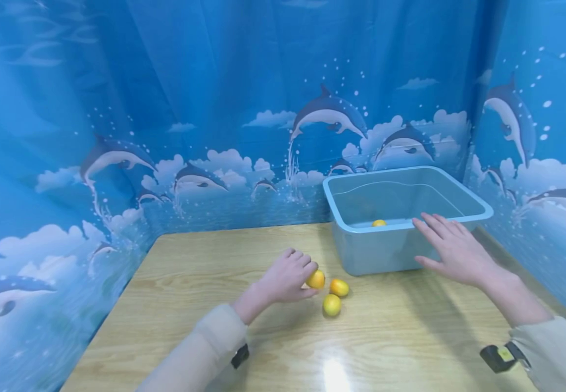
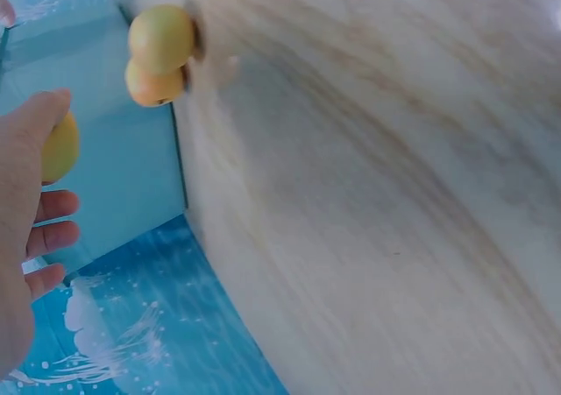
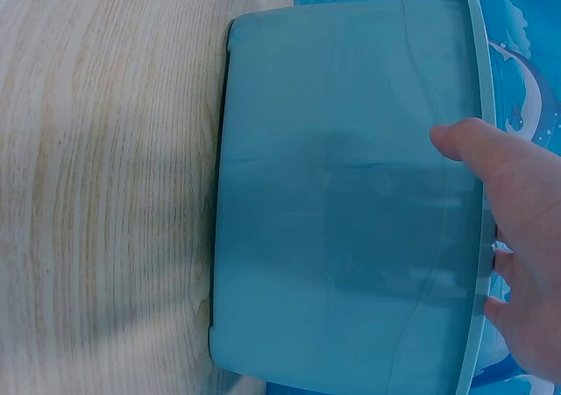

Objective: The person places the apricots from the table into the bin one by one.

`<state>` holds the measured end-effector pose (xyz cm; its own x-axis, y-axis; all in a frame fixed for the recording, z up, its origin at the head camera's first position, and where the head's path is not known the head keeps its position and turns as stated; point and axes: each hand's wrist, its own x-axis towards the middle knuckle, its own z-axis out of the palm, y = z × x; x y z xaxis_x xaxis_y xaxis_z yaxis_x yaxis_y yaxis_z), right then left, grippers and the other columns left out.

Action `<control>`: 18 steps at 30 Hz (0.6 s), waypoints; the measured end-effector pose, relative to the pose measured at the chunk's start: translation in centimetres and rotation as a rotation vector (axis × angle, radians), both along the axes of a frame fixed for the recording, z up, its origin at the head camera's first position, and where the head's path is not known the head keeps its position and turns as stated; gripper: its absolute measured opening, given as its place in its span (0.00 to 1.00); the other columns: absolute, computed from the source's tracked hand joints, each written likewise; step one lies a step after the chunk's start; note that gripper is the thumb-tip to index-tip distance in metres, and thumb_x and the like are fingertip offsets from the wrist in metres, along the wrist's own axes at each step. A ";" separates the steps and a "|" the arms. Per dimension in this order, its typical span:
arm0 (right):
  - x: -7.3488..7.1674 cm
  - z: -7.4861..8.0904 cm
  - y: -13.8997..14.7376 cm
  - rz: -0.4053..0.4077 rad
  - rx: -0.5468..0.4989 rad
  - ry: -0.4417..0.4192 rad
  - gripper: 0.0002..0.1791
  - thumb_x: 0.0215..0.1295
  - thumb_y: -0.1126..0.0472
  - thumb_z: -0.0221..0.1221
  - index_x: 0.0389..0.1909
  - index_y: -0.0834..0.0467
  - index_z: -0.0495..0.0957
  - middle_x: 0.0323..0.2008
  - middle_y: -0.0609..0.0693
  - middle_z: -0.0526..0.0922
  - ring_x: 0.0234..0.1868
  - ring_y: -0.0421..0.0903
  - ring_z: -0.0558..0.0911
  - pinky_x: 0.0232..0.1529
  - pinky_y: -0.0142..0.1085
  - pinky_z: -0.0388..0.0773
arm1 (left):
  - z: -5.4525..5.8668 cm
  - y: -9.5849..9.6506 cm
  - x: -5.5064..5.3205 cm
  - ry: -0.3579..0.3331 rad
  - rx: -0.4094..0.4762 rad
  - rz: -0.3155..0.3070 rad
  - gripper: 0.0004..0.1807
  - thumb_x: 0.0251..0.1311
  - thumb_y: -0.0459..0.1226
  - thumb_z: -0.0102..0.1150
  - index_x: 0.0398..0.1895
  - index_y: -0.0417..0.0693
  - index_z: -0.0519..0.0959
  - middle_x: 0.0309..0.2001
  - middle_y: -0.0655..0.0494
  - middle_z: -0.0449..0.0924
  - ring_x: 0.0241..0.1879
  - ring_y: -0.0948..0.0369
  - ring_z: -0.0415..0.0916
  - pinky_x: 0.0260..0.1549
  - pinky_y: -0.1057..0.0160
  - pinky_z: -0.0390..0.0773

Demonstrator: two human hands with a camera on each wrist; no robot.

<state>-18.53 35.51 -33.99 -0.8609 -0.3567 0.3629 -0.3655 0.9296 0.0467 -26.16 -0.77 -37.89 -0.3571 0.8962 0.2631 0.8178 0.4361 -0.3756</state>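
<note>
My left hand (image 1: 290, 276) holds a yellow-orange fruit (image 1: 316, 279), pinched between thumb and fingers over the table. The fruit's kind is not plain; it is small, round and smooth. Beside that hand lie a similar fruit with an orange-red patch (image 1: 339, 287) and a plain yellow one (image 1: 332, 305), close together. In the left wrist view the held fruit (image 2: 60, 150) is partly covered by the thumb. My right hand (image 1: 456, 247) is at the front rim of a blue-grey plastic tub (image 1: 381, 253), fingers spread and holding nothing. One yellow fruit (image 1: 379, 223) shows inside the tub.
The tub stands at the back right of a wood-grain table (image 1: 204, 272). Behind and beside the table hangs a blue curtain (image 1: 244, 65) printed with dolphins and clouds. A small black device (image 1: 500, 357) is strapped to the right wrist.
</note>
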 end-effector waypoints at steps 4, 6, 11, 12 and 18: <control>0.0 0.0 -0.1 0.003 -0.005 0.005 0.44 0.57 0.49 0.62 0.68 0.64 0.54 0.64 0.68 0.58 0.63 0.67 0.58 0.58 0.61 0.52 | 0.7 0.0 -0.3 -0.009 0.052 -0.012 0.22 0.53 0.58 0.56 0.37 0.52 0.74 0.32 0.60 0.72 0.36 0.60 0.69 0.43 0.58 0.69; 0.1 0.0 -0.1 0.003 -0.004 0.006 0.44 0.57 0.49 0.62 0.68 0.64 0.54 0.64 0.68 0.58 0.62 0.67 0.58 0.58 0.61 0.51 | 1.2 -0.1 -0.6 -0.012 0.082 -0.015 0.21 0.53 0.58 0.58 0.37 0.51 0.74 0.31 0.59 0.71 0.35 0.59 0.69 0.42 0.57 0.69; 0.1 0.0 -0.1 0.001 -0.001 0.011 0.44 0.55 0.49 0.63 0.68 0.65 0.55 0.64 0.67 0.58 0.62 0.67 0.58 0.59 0.61 0.52 | 2.7 -0.2 -1.3 -0.015 0.121 0.008 0.22 0.53 0.57 0.58 0.37 0.50 0.74 0.31 0.59 0.72 0.35 0.59 0.70 0.42 0.57 0.69; 0.1 0.0 -0.1 0.000 -0.002 0.010 0.44 0.55 0.50 0.63 0.67 0.65 0.56 0.64 0.67 0.58 0.62 0.67 0.58 0.59 0.61 0.51 | 3.1 -0.2 -1.5 -0.015 0.123 0.017 0.22 0.53 0.57 0.58 0.38 0.50 0.75 0.32 0.59 0.72 0.36 0.59 0.70 0.43 0.57 0.69; 0.1 0.2 -0.1 -0.011 -0.001 -0.010 0.44 0.56 0.48 0.62 0.68 0.65 0.56 0.65 0.67 0.57 0.63 0.67 0.58 0.59 0.61 0.52 | 4.9 0.0 -2.2 -0.013 0.111 0.080 0.24 0.55 0.58 0.55 0.42 0.50 0.75 0.35 0.57 0.73 0.36 0.58 0.68 0.44 0.57 0.69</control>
<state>-18.40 35.39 -33.80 -0.8681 -0.3470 0.3549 -0.3558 0.9336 0.0425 -28.37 -0.79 -33.01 -0.4304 0.8304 0.3537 0.7829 0.5385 -0.3116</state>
